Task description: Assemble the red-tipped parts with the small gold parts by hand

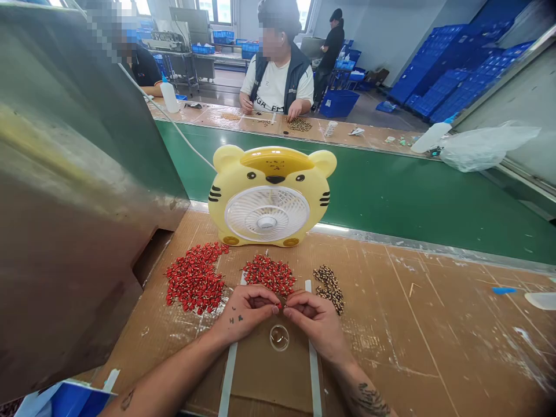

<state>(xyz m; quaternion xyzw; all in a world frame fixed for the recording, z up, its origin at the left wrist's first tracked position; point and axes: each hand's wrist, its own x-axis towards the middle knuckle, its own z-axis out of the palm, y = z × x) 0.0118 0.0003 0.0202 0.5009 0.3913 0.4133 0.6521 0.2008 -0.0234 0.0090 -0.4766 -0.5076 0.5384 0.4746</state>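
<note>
Between the thumb and fingertips of my left hand (249, 313) is a small red piece (279, 305), its kind too small to make out. My right hand (316, 321) is pinched closed right beside it, and whatever its fingertips hold is hidden. Just beyond both hands lies a heap of small red pieces with metallic tips (269, 273). A larger red heap (195, 281) spreads to the left. Small black-and-gold pieces (329, 289) form a pile at the right. Below my fingers sits a small clear round dish (279, 337), between two white tape strips.
A yellow tiger-faced fan (269, 197) stands behind the heaps. On the left, a large metal housing (82, 191) borders the cardboard-covered table (412, 330). Past a green belt (391, 197), a person (278, 75) handles small parts. A white bottle (430, 138) and plastic bag lie at far right.
</note>
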